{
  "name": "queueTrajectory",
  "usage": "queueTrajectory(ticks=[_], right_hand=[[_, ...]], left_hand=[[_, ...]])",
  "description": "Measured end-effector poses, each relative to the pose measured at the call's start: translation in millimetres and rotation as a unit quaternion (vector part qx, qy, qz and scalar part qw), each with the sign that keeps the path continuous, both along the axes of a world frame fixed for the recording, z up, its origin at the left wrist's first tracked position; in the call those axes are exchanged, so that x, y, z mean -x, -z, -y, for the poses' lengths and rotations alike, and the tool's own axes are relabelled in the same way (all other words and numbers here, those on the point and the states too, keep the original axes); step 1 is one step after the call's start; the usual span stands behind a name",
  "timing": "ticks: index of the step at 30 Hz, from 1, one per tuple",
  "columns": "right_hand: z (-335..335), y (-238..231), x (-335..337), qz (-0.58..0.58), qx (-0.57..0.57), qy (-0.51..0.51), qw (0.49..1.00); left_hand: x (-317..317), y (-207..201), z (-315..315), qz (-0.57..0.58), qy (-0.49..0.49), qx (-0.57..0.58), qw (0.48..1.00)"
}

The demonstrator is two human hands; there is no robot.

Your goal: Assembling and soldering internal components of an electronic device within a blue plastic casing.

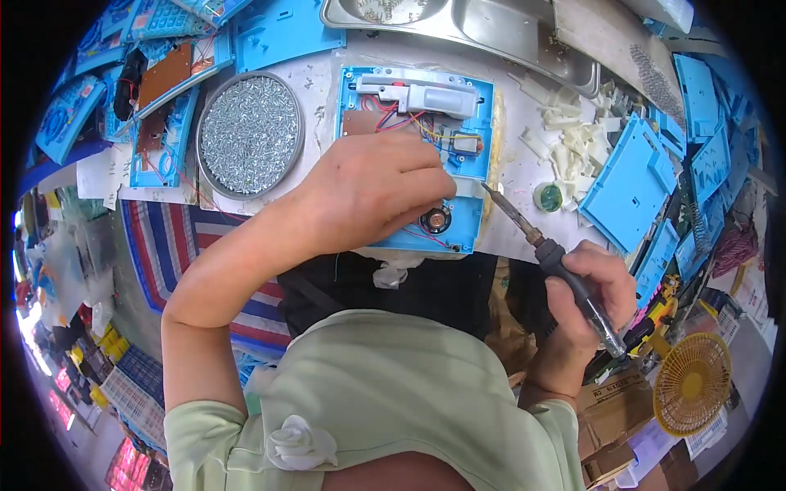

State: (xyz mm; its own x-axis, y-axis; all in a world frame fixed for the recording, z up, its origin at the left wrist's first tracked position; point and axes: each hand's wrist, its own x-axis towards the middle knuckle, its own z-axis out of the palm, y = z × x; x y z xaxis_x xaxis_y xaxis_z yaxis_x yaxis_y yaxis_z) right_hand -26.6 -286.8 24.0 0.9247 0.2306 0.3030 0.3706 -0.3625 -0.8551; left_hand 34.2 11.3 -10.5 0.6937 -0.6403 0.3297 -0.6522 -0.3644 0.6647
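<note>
My right hand (596,290) grips a soldering iron (550,255) by its dark handle. The iron's tip points up and left, just off the right edge of a blue plastic housing (467,233). Over the middle of that housing lies my left hand (377,188), its fingers curled together; whatever they pinch is hidden beneath them. Inside the housing are a grey plastic part (442,100) along the top, a brown circuit board (359,123), red and other coloured wires, a small motor-like part (467,144) and a round speaker (435,219).
Left of the housing stands a round dish of small metal screws (250,135). White plastic pieces (565,139) and a small green-filled cup (548,196) lie to the right, beside blue panels (630,184). A metal tray (508,37) sits behind; a yellow fan (693,385) is lower right.
</note>
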Motion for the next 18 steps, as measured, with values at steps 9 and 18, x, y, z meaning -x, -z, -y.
queueTrajectory(ticks=[9,18], right_hand=[[4,-8,3,-0.033,0.025,-0.030,0.999],[-9,-9,-3,-0.024,0.040,-0.113,0.992]], left_hand=[[2,0,0,-0.008,0.019,0.000,1.000],[5,1,5,0.017,0.006,-0.032,0.999]])
